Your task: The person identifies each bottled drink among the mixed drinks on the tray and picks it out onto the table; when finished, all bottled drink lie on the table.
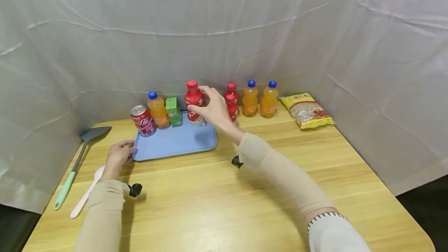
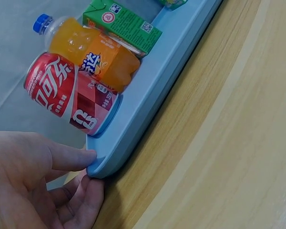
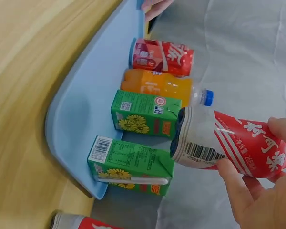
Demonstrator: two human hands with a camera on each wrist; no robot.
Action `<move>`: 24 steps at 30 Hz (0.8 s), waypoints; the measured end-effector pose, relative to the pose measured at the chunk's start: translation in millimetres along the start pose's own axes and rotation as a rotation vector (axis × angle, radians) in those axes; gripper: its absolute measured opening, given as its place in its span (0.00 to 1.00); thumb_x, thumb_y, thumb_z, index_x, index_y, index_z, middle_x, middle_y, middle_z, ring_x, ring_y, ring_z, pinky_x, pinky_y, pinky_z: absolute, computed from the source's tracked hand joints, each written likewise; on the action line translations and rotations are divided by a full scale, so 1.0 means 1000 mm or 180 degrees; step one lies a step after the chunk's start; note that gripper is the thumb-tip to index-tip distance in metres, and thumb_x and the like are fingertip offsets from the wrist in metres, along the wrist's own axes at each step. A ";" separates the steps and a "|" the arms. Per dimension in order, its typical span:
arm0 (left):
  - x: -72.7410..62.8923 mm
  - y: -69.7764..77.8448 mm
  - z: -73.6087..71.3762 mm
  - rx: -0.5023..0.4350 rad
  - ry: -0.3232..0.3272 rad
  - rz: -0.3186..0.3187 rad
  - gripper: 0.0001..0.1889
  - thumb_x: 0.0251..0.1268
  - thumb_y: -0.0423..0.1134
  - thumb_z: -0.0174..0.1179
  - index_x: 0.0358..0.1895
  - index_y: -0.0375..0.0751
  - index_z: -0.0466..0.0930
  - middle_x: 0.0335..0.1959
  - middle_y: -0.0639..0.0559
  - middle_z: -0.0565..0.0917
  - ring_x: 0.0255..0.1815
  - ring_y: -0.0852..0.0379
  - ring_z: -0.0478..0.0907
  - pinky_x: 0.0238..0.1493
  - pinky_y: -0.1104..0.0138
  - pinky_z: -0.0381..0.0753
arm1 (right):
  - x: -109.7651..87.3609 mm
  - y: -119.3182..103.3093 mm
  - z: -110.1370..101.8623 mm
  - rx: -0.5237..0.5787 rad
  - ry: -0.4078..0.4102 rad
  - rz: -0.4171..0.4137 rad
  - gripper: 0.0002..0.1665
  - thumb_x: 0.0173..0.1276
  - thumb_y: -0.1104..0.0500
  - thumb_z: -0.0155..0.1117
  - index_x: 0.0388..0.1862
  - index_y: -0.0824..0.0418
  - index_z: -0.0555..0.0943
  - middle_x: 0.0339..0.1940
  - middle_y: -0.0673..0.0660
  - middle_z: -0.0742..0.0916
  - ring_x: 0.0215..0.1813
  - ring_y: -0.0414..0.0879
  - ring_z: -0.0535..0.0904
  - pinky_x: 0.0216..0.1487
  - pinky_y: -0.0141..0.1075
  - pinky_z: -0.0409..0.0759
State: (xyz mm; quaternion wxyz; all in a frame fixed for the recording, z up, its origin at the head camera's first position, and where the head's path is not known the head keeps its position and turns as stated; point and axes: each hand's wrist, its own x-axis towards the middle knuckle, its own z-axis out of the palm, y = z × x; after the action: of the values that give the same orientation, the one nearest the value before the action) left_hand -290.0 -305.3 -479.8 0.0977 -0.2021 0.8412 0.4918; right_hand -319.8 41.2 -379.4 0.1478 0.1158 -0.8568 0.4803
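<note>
My right hand (image 1: 214, 109) grips a red-and-white bottle (image 1: 193, 98) with a red cap, holding it over the back of the blue tray (image 1: 171, 143). In the right wrist view, the bottle's base hangs above two green drink cartons (image 3: 133, 164) standing on the tray. The bottle mostly hides one carton in the head view. My left hand (image 1: 119, 154) pinches the tray's near left corner, with fingers above and below the rim (image 2: 102, 164). Close to that hand, a red soda can (image 1: 143, 120) stands on the tray beside an orange drink bottle (image 1: 158, 112) with a blue cap.
Two more red bottles (image 1: 232, 108) stand right of the tray, then two orange drink bottles (image 1: 250, 102) and a yellow food bag (image 1: 306, 111). A spatula (image 1: 78, 158) and a pink spoon (image 1: 87, 195) lie at left. Grey cloth (image 1: 224, 22) walls the table's back and sides.
</note>
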 end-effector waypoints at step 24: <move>0.001 -0.002 0.001 -0.0009 0.0016 -0.0011 0.27 0.80 0.38 0.53 0.78 0.35 0.68 0.69 0.34 0.73 0.50 0.55 0.76 0.33 0.77 0.80 | -0.045 0.062 -0.089 0.0176 -0.0023 0.0288 0.38 0.66 0.51 0.79 0.73 0.51 0.75 0.61 0.60 0.83 0.55 0.56 0.83 0.59 0.50 0.84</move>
State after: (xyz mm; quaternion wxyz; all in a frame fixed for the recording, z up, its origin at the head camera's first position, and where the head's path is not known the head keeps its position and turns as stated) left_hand -290.5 -305.7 -482.2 0.0961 -0.2049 0.8405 0.4923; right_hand -285.9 152.1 -400.5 0.1196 0.0827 -0.8480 0.5096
